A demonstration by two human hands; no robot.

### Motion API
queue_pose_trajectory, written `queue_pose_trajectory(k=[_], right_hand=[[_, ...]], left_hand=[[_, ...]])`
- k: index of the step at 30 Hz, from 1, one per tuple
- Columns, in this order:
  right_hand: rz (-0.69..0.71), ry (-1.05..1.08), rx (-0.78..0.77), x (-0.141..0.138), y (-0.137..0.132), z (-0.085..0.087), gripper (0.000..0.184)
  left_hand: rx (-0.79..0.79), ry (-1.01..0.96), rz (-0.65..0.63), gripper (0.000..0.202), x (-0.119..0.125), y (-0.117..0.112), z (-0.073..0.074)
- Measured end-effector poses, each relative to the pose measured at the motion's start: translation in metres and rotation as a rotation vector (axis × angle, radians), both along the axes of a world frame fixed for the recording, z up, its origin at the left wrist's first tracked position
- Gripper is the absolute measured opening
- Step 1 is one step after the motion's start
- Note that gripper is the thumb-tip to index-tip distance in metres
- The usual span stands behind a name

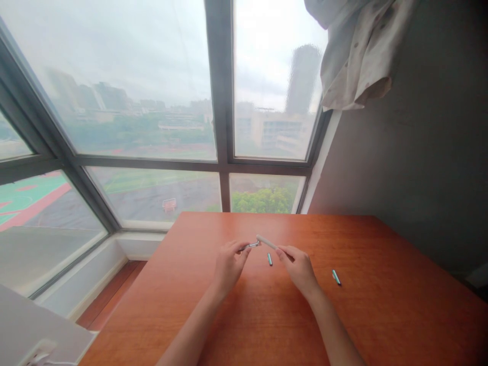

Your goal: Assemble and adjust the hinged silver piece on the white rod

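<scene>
My left hand (231,262) pinches a thin silver, dark-ended pen-like piece (253,245) between thumb and fingertips, its tip pointing right. A pale slim rod (266,242), like a pen barrel, is gripped by my right hand (299,267) and slants up to the left. The ends of the two pieces meet or nearly meet above the table; which, I cannot tell. Between my hands on the tabletop lies a short teal piece (270,259) with a pale strip and dark end, like a pen cap. Another similar teal piece (336,277) rests right of my right hand.
Both forearms reach over a reddish-brown wooden table (366,325). Large windows with a dark frame (224,165) stand beyond its far edge. A light garment (362,56) hangs at the upper right before a grey wall (412,152). A socket with a plug (40,356) sits low left.
</scene>
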State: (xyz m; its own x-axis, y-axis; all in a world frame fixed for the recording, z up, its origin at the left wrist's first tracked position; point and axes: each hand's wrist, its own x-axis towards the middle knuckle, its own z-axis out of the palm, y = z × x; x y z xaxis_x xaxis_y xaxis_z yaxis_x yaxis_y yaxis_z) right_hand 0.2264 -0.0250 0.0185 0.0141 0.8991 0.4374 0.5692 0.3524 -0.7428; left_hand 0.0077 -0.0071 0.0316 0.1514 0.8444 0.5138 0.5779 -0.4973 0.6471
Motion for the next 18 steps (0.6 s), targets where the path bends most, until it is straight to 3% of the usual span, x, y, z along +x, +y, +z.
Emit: queue_pose_trajectory(k=[8,18], right_hand=[[-0.025,-0.065,0.032,0.004,0.000,0.000,0.042],[0.026,0.087,-0.003,0.000,-0.005,0.010,0.039]], left_hand=[[-0.054,-0.127,-0.077,0.024,0.000,0.001,-0.001],[-0.245,-0.311,-0.082,0.031,0.003,-0.002,0.004]])
